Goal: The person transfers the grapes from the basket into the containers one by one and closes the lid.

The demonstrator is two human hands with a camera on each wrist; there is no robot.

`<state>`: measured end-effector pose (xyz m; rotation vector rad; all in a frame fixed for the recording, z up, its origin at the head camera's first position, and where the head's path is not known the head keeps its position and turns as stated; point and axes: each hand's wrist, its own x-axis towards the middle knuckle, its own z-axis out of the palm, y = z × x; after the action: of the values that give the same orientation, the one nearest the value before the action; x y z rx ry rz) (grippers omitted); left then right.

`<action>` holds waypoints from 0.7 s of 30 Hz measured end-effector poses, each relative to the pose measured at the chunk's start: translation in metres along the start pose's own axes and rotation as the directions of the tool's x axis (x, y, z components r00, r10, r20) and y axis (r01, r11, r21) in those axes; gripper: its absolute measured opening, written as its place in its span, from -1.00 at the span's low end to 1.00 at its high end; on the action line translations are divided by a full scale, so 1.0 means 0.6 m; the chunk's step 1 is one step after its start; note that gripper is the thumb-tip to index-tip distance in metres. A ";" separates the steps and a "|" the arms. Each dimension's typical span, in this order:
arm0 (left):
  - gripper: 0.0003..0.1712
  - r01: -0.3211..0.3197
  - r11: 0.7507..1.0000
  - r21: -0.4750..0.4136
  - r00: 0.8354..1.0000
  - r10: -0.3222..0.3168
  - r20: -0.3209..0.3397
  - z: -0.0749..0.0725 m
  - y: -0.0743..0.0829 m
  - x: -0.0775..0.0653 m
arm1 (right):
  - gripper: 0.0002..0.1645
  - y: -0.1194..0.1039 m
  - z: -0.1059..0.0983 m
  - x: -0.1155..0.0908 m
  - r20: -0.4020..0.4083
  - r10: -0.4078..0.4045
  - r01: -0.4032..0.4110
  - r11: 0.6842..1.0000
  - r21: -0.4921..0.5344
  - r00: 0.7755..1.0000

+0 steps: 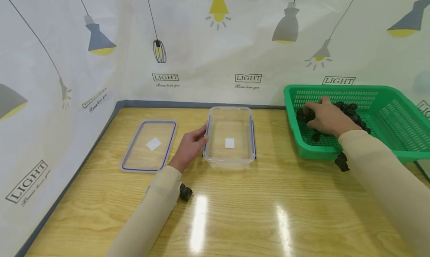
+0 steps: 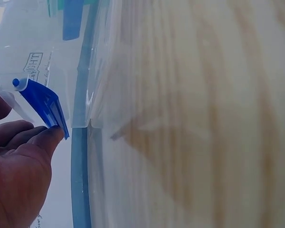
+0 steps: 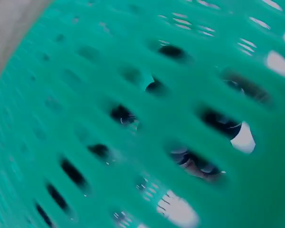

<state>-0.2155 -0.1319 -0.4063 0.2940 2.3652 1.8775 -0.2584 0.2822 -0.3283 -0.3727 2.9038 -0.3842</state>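
In the head view a clear plastic box (image 1: 230, 122) with a white label stands on the table. My left hand (image 1: 191, 145) is at its left wall, thumb and fingers by the rim. Close up in the left wrist view, a fingertip touches the blue latch (image 2: 45, 104) hanging from the box's side. Inside the green basket (image 1: 299, 145), my right hand (image 1: 326, 117) reaches down with curled fingers around dark, glossy, grape-like round fruits (image 1: 349, 109). The right wrist view shows mostly the basket's slotted wall (image 3: 133, 95), which hides that hand's fingertips.
Left of the box a clear lid (image 1: 137, 152) with a blue seal and white label lies flat on the wooden table (image 1: 235, 212). A wall covering (image 1: 201, 55) printed with lamps rises behind and at the left. The basket stands against it at the right.
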 end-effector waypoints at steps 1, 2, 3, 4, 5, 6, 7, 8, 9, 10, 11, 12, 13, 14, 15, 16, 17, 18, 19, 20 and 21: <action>-0.45 0.002 1.000 0.001 1.000 -0.002 -0.003 0.000 0.001 0.000 | -0.53 0.001 -0.009 -0.003 -0.016 -0.010 0.010 1.000 -0.002 1.000; -0.45 0.004 1.000 0.001 1.000 -0.004 -0.005 0.001 0.001 -0.001 | -0.54 0.000 -0.018 -0.006 -0.030 -0.019 0.019 1.000 0.000 0.999; -0.45 0.005 1.000 0.003 1.000 -0.005 -0.008 0.001 0.002 -0.001 | -0.55 -0.001 -0.028 -0.009 -0.046 -0.029 0.029 1.000 0.000 0.998; -0.45 0.005 1.000 0.001 1.000 -0.005 -0.011 0.001 0.003 -0.001 | -0.55 -0.002 -0.038 -0.011 -0.064 -0.040 0.040 0.999 -0.001 0.997; -0.45 0.006 1.000 0.001 1.000 -0.006 -0.013 0.001 0.003 -0.001 | -0.56 -0.005 -0.049 -0.014 -0.080 -0.052 0.052 0.999 -0.003 0.995; -0.45 0.004 1.000 -0.001 1.000 -0.004 -0.014 0.002 0.003 -0.001 | -0.56 -0.010 -0.059 -0.016 -0.101 -0.064 0.064 0.998 -0.004 0.993; -0.45 0.003 1.000 -0.002 1.000 -0.003 -0.017 0.001 0.003 -0.001 | -0.56 -0.017 -0.067 -0.016 -0.123 -0.078 0.078 0.997 -0.006 0.989; -0.45 0.003 1.000 -0.003 1.000 -0.003 -0.019 0.000 0.003 -0.001 | -0.57 -0.025 -0.075 -0.016 -0.144 -0.093 0.094 0.996 -0.003 0.985; -0.45 0.001 1.000 -0.004 1.000 -0.001 -0.022 -0.001 0.002 -0.001 | -0.57 -0.036 -0.081 -0.016 -0.165 -0.109 0.110 0.994 -0.004 0.980; -0.45 -0.001 1.000 -0.005 1.000 0.000 -0.025 -0.002 0.001 -0.002 | -0.58 -0.047 -0.087 -0.014 -0.182 -0.128 0.130 0.992 -0.003 0.975; -0.45 -0.001 1.000 -0.005 1.000 0.001 -0.025 -0.002 0.001 -0.002 | -0.59 -0.059 -0.091 -0.013 -0.198 -0.146 0.148 0.989 -0.006 0.969; -0.45 -0.003 1.000 -0.007 1.000 0.003 -0.022 -0.003 0.000 -0.002 | -0.60 -0.072 -0.093 -0.011 -0.216 -0.165 0.168 0.986 -0.004 0.962; -0.45 -0.004 1.000 -0.008 1.000 0.004 -0.020 -0.003 0.000 -0.002 | -0.61 -0.086 -0.093 -0.008 -0.229 -0.184 0.189 0.982 -0.003 0.956; -0.45 -0.006 1.000 -0.008 1.000 0.006 -0.016 -0.003 0.000 -0.002 | -0.61 -0.100 -0.092 -0.006 -0.236 -0.201 0.207 0.978 0.000 0.951; -0.45 -0.009 1.000 -0.010 1.000 0.009 -0.012 -0.003 0.000 -0.002 | -0.61 -0.114 -0.090 -0.003 -0.241 -0.217 0.223 0.975 -0.002 0.946; -0.44 -0.009 1.000 -0.013 1.000 0.009 -0.005 -0.003 -0.001 -0.002 | -0.62 -0.128 -0.087 0.001 -0.244 -0.235 0.241 0.971 -0.003 0.941; -0.44 -0.010 1.000 -0.015 1.000 0.010 0.000 -0.003 -0.001 -0.001 | -0.63 -0.141 -0.083 0.005 -0.248 -0.254 0.260 0.965 -0.009 0.935; -0.44 -0.010 1.000 -0.017 1.000 0.011 0.003 -0.002 -0.001 -0.001 | -0.64 -0.155 -0.078 0.009 -0.251 -0.276 0.282 0.959 -0.011 0.928; -0.44 -0.008 1.000 -0.016 1.000 0.008 0.002 -0.002 -0.001 0.000 | -0.65 -0.168 -0.072 0.014 -0.250 -0.297 0.304 0.953 -0.012 0.922; -0.44 -0.006 1.000 -0.015 1.000 0.006 0.001 -0.002 -0.002 0.001 | -0.65 -0.180 -0.067 0.019 -0.249 -0.321 0.328 0.945 -0.013 0.914; -0.44 -0.003 1.000 -0.015 1.000 0.003 -0.001 -0.001 -0.002 0.001 | -0.66 -0.191 -0.060 0.025 -0.250 -0.348 0.356 0.934 -0.014 0.903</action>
<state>-0.2162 -0.1328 -0.4071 0.2946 2.3517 1.8964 -0.2554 0.1792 -0.2644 -0.9156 3.0614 -0.5687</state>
